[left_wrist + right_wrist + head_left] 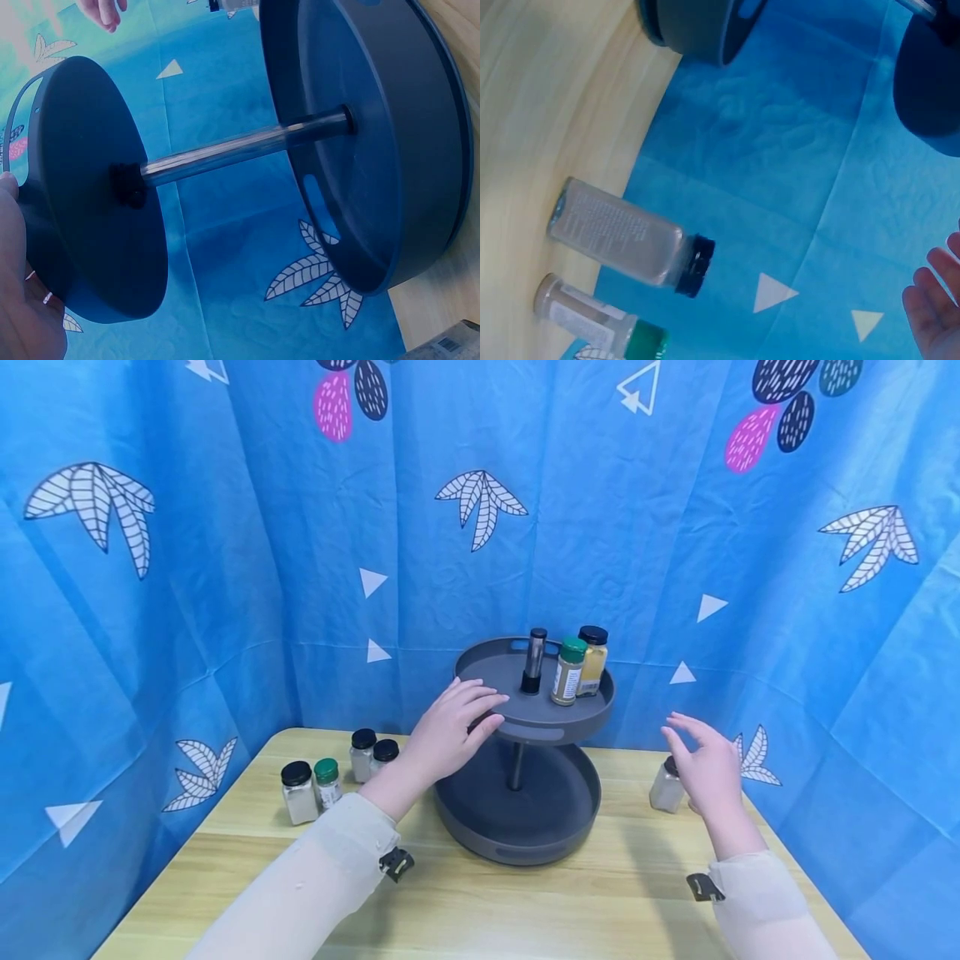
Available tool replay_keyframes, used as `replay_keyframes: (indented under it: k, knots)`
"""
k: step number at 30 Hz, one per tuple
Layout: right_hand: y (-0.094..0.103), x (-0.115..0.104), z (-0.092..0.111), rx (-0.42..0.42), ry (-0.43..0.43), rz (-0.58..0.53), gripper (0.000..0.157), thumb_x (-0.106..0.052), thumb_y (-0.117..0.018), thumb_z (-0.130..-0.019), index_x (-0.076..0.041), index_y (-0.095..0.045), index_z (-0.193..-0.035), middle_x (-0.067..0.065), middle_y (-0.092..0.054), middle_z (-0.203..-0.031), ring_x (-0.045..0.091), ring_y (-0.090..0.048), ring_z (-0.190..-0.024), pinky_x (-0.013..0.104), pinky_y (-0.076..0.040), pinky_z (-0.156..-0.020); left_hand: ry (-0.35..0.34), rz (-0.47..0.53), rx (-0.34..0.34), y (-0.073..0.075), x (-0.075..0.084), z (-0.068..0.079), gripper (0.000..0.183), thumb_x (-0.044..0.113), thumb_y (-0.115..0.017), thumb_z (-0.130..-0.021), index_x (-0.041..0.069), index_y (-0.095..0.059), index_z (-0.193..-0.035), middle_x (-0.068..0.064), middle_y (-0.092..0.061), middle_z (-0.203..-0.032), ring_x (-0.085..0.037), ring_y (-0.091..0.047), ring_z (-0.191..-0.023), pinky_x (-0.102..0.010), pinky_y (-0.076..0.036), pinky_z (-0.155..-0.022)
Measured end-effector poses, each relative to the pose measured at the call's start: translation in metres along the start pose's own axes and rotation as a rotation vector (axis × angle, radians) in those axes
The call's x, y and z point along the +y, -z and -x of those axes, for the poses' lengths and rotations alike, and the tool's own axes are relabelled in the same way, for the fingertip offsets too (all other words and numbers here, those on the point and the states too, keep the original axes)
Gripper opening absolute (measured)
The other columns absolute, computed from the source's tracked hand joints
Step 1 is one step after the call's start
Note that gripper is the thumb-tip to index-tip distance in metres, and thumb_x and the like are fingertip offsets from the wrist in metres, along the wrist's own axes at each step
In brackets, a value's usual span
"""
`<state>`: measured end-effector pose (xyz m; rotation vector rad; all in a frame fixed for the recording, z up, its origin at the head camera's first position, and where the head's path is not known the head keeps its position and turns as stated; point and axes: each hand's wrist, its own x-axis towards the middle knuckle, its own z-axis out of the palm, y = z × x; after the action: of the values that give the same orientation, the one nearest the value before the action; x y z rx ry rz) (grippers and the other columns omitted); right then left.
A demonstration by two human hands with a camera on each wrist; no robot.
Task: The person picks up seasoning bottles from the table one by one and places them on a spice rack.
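My left hand (450, 727) is at the left rim of the dark grey two-tier spice rack's upper tray (491, 664). Its thumb lies outside the wall and its fingers reach over the edge; the left wrist view shows the left hand (26, 292) holding that rim. Up on this tray stand a slim dark-capped bottle (535, 660), a green-capped jar (567, 672) and a black-capped yellow jar (592, 662). My right hand (708, 768) hovers with loose fingers and holds nothing. Close below it is a black-capped spice jar (666, 787), beside a green-capped jar (592, 319).
The lower tray (517, 852) rests on the wooden table (480, 906), joined to the upper one by a post (516, 768). Several jars stand left of the rack, including a black-capped one (300, 795) and a green-capped one (327, 783). A blue curtain (465, 593) hangs behind.
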<state>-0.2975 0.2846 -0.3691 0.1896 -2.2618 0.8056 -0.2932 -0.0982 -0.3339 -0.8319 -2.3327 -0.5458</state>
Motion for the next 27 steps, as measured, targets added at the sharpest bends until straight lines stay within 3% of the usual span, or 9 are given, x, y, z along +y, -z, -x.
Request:
replay_keyframes:
  k: [7, 14, 27]
  knots:
    - [-0.004, 0.009, 0.002, -0.012, -0.016, 0.022, 0.030, -0.021, -0.064, -0.100, 0.000, -0.070, -0.120, 0.019, -0.066, -0.127, 0.042, -0.070, -0.089, 0.062, -0.045, -0.097, 0.011, -0.001, -0.005, 0.000, 0.000, 0.000, 0.040, 0.042, -0.052, -0.104, 0.022, -0.063, -0.137, -0.001, -0.061, -0.138, -0.021, -0.042, -0.141, -0.047, -0.020, -0.123]
    - [-0.009, 0.017, 0.003, -0.014, -0.028, 0.029, 0.027, -0.017, -0.066, -0.098, 0.001, -0.071, -0.117, 0.021, -0.067, -0.125, 0.046, -0.059, -0.117, 0.062, -0.042, -0.101, 0.014, -0.001, -0.006, -0.001, -0.001, 0.000, 0.040, 0.041, -0.052, -0.104, 0.022, -0.063, -0.137, -0.001, -0.061, -0.138, -0.021, -0.042, -0.141, -0.047, -0.020, -0.123]
    - [-0.015, 0.031, 0.007, -0.045, -0.043, 0.051, 0.027, -0.018, -0.065, -0.099, 0.001, -0.071, -0.117, 0.022, -0.066, -0.125, 0.046, -0.058, -0.117, 0.060, -0.046, -0.094, 0.020, -0.003, -0.007, -0.001, 0.000, 0.000, 0.040, 0.041, -0.052, -0.104, 0.022, -0.064, -0.137, -0.001, -0.061, -0.138, -0.022, -0.042, -0.141, -0.049, -0.022, -0.122]
